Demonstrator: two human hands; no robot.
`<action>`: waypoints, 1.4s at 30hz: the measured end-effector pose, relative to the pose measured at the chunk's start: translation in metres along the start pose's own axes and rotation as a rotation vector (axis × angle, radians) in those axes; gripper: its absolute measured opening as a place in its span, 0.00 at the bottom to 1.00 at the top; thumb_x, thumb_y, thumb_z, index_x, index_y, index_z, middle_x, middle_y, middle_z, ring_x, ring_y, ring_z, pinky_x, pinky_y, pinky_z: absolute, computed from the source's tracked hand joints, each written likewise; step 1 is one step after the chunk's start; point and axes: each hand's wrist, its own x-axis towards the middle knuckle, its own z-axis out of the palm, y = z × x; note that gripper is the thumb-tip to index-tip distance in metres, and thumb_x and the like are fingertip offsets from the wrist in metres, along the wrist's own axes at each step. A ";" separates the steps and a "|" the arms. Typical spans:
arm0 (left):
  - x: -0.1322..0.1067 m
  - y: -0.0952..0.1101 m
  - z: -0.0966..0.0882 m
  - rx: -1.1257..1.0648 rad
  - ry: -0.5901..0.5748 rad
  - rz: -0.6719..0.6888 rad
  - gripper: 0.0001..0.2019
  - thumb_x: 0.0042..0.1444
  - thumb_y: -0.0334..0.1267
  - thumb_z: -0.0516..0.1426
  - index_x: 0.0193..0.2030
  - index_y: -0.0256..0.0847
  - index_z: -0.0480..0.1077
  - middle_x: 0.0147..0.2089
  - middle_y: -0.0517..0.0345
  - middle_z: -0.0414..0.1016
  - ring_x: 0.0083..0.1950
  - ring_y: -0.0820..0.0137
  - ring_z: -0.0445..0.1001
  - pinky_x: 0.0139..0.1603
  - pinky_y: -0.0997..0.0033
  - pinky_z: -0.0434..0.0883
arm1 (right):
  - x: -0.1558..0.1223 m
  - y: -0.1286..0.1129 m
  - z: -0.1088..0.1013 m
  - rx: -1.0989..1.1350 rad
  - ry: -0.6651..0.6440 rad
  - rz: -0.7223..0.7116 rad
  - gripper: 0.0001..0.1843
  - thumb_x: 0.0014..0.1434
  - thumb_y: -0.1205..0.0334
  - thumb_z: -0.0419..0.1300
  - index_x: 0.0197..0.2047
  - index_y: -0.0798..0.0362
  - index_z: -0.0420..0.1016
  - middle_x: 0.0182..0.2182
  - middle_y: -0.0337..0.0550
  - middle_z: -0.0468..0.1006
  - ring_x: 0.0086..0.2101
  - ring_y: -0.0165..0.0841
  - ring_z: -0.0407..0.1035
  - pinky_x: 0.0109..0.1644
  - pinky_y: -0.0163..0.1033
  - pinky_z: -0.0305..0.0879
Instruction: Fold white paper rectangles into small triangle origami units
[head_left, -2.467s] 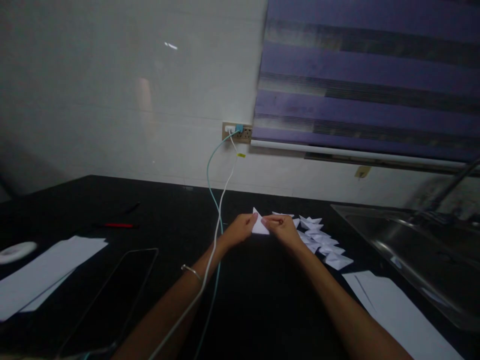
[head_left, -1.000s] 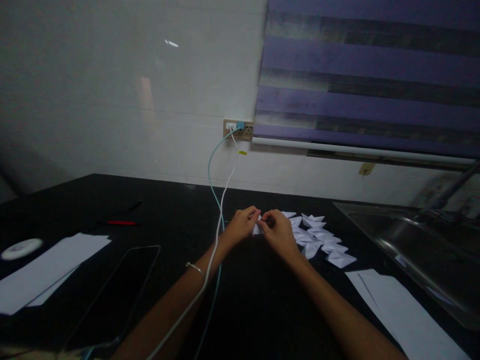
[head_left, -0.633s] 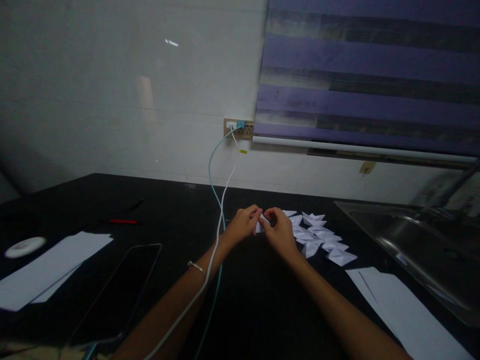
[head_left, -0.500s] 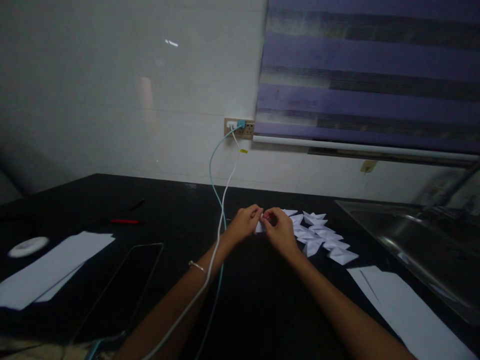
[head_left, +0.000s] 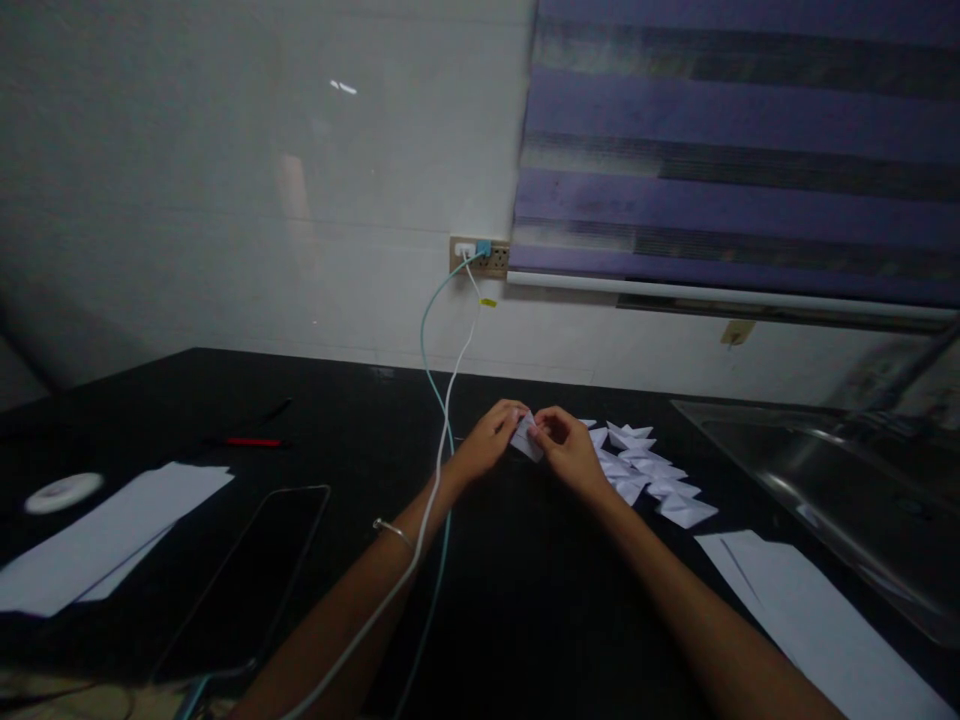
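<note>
Between my two hands is a small piece of folded white paper (head_left: 528, 438), raised over the dark countertop. My left hand (head_left: 489, 437) is closed on its left edge, with the fingers bent over the top. On the other side my right hand (head_left: 568, 446) pinches the paper's right edge between thumb and fingers. Just right of that hand lie several folded paper boats (head_left: 649, 465), grouped in rows; part of the group is hidden behind the hand.
White paper sheets (head_left: 817, 610) lie at the right, beside a metal sink (head_left: 862, 480). At the left are more paper strips (head_left: 120, 530), a phone (head_left: 244, 585), a white round object (head_left: 64, 493) and a red pen (head_left: 253, 442). Charging cables (head_left: 442, 455) cross over my left forearm.
My hands have moved slightly apart, and more of the folded paper shows between them. It now appears as a tilted, pointed shape.
</note>
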 end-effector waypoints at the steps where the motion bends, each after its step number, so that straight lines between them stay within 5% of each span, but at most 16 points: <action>1: 0.000 -0.001 0.000 -0.033 -0.015 -0.011 0.19 0.66 0.44 0.42 0.49 0.37 0.68 0.51 0.49 0.68 0.54 0.67 0.66 0.56 0.67 0.62 | 0.000 0.000 -0.001 0.025 -0.015 0.009 0.10 0.51 0.58 0.61 0.36 0.53 0.72 0.29 0.41 0.74 0.31 0.34 0.67 0.36 0.37 0.63; 4: 0.001 -0.004 -0.001 -0.117 -0.045 -0.035 0.19 0.65 0.45 0.43 0.49 0.37 0.68 0.51 0.50 0.69 0.52 0.67 0.67 0.51 0.68 0.64 | 0.001 0.001 -0.002 0.105 -0.051 0.067 0.13 0.50 0.58 0.61 0.38 0.54 0.75 0.33 0.43 0.77 0.33 0.35 0.69 0.39 0.39 0.63; 11: 0.000 -0.012 -0.003 -0.124 -0.069 -0.128 0.18 0.58 0.49 0.54 0.32 0.33 0.71 0.31 0.58 0.69 0.33 0.72 0.66 0.35 0.74 0.62 | 0.004 0.004 -0.005 0.091 -0.001 0.128 0.12 0.49 0.56 0.61 0.33 0.54 0.77 0.31 0.42 0.78 0.35 0.36 0.69 0.40 0.39 0.63; 19: -0.007 -0.001 -0.003 -0.337 -0.321 -0.240 0.20 0.57 0.49 0.54 0.41 0.30 0.73 0.33 0.53 0.72 0.31 0.73 0.66 0.32 0.74 0.60 | 0.006 0.010 -0.010 0.056 -0.071 0.113 0.07 0.49 0.60 0.61 0.31 0.54 0.76 0.27 0.38 0.76 0.29 0.32 0.67 0.33 0.35 0.59; 29: -0.007 -0.007 -0.005 -0.221 -0.445 -0.299 0.21 0.54 0.53 0.55 0.28 0.32 0.71 0.23 0.61 0.64 0.24 0.77 0.58 0.25 0.76 0.54 | 0.004 0.000 -0.010 -0.019 -0.145 0.106 0.12 0.49 0.54 0.63 0.27 0.55 0.76 0.23 0.40 0.75 0.24 0.31 0.66 0.28 0.35 0.59; 37: -0.008 -0.001 -0.003 -0.090 -0.491 -0.268 0.26 0.59 0.56 0.49 0.28 0.32 0.71 0.23 0.56 0.70 0.24 0.74 0.66 0.27 0.75 0.60 | 0.003 0.005 -0.010 0.007 -0.079 0.169 0.14 0.49 0.51 0.64 0.29 0.55 0.78 0.24 0.42 0.77 0.25 0.32 0.68 0.28 0.35 0.60; 42: -0.005 -0.007 -0.003 -0.092 -0.352 -0.251 0.28 0.60 0.58 0.46 0.34 0.31 0.72 0.24 0.54 0.72 0.26 0.72 0.69 0.29 0.76 0.63 | 0.001 0.002 -0.013 0.064 -0.153 0.188 0.16 0.49 0.50 0.65 0.33 0.55 0.79 0.27 0.44 0.79 0.28 0.34 0.71 0.31 0.36 0.63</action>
